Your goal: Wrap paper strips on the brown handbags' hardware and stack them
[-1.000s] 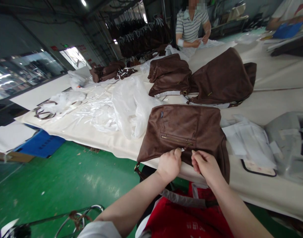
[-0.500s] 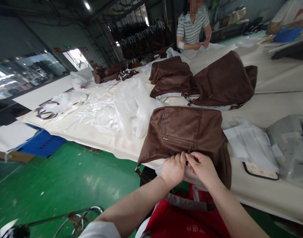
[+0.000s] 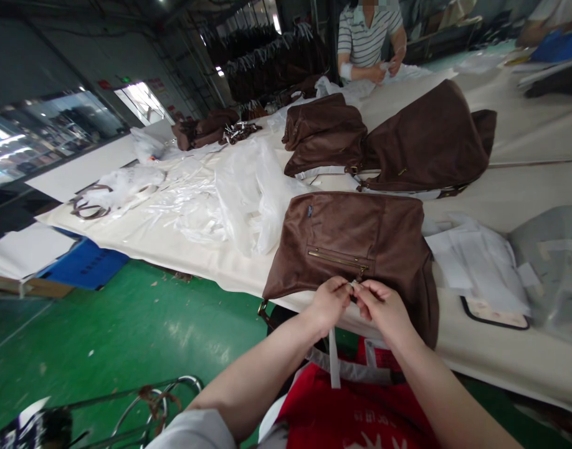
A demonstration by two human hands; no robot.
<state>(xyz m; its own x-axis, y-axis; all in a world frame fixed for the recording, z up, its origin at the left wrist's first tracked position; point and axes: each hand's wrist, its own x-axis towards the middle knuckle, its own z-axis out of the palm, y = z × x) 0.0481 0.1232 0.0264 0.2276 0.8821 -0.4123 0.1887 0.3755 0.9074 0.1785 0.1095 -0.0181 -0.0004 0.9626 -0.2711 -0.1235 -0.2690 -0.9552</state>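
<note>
A brown leather handbag [image 3: 342, 224] lies flat at the table's near edge, its brass zipper [image 3: 337, 258] facing up. My left hand [image 3: 331, 304] is closed in a pinch over the bag's lower edge, and a narrow white strip [image 3: 333, 358] hangs below it. Fingertip to fingertip with it, my right hand [image 3: 379, 304] pinches at the zipper pull [image 3: 359, 276], which hangs from the zipper's right end. A bit of white shows between the fingertips; the pull's lower end is hidden. The bag's strap, partly wrapped in white [image 3: 374, 372], droops across my red apron [image 3: 351, 411].
Two more brown bags [image 3: 421, 140] lie behind. Clear plastic bags [image 3: 248, 199] spread to the left. White paper sheets [image 3: 477, 262] and a grey machine [image 3: 552, 268] sit at right. Across the table [image 3: 220, 268], a person in a striped shirt [image 3: 370, 37] handles plastic.
The white strip now hangs into sight below my left hand, and white shows between my fingertips. Both hands stay together by the zipper pull. The view has shifted slightly.
</note>
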